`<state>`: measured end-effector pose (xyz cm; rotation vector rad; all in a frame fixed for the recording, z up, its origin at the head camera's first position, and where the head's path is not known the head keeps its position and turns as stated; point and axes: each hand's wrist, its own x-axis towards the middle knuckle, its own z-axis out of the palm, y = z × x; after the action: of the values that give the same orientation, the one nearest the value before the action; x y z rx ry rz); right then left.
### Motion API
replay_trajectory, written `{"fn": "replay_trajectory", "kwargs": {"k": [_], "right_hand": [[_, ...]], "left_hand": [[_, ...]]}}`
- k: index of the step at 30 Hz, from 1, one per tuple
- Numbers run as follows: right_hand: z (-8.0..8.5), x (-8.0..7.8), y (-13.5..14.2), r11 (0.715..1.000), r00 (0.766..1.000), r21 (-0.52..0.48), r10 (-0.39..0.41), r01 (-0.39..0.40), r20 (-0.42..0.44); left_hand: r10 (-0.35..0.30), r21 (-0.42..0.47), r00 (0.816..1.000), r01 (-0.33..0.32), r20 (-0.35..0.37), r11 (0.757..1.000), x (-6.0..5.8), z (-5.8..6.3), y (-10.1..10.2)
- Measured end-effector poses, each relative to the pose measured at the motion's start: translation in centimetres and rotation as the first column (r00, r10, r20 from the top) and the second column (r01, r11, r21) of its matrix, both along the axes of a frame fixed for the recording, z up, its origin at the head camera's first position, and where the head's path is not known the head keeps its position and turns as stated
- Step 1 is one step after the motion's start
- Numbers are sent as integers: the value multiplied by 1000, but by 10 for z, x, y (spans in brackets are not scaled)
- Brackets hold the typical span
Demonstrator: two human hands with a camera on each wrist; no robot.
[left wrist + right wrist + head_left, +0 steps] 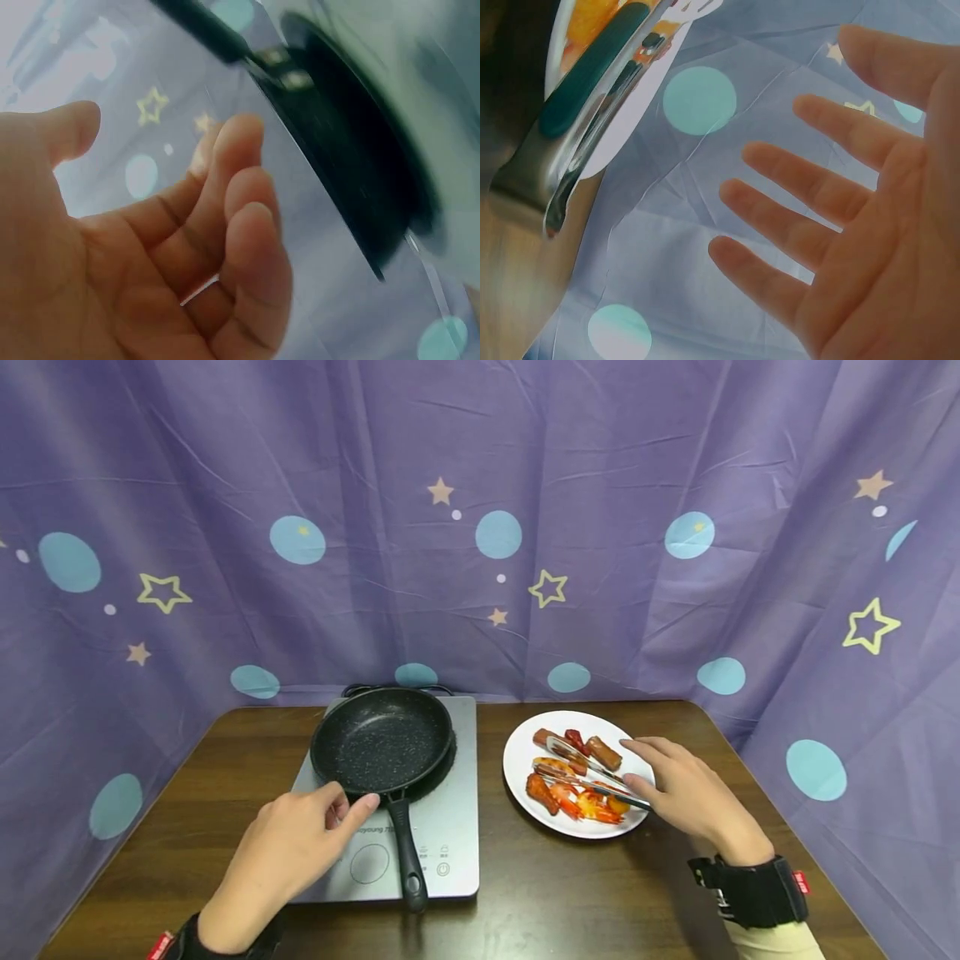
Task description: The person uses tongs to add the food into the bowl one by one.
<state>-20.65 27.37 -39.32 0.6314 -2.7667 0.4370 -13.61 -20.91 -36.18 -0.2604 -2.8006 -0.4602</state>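
A black speckled frying pan (pixel 378 743) sits on the silver induction cooker (pixel 461 827), its handle (pixel 406 856) towards the near side. My left hand (pixel 288 839) hovers just left of that handle, fingers loosely bent and holding nothing. Over the right edge of the white plate (pixel 516 760), my right hand (pixel 693 793) has its fingers spread and grips nothing. Metal tongs (pixel 633 798) with dark green grips (pixel 592 82) lie across the food, near the right fingertips. Under them are a sausage piece (pixel 604 752), shrimp (pixel 596 810) and a browned meat piece (pixel 542 793).
Pan and plate share a dark brown wooden table (pixel 555 893), cooker on the left and plate on the right. A purple curtain (pixel 622 460) with stars and dots hangs behind and along both sides. A black cord (pixel 360 688) runs behind the cooker.
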Motion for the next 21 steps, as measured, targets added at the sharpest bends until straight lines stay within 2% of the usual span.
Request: {"fn": "replay_trajectory", "kwargs": {"k": [4,7,15,21], "right_hand": [[-1,-2,-5,1000,1000,3,14,-14,-7],[-1,-3,-7,1000,1000,5,23,-23,-21],[-1,-3,-10,1000,1000,-1,19,-19,-5],[-3,-2,-10,1000,1000,-11,19,-19,8]], "left_hand": [[23,-8,992,-22,123,1000,5,-1,16],[40,-12,983,-38,180,999,7,-5,26],[43,-15,973,-40,227,999,6,-17,43],[24,8,964,-27,265,1000,7,-20,47]]}}
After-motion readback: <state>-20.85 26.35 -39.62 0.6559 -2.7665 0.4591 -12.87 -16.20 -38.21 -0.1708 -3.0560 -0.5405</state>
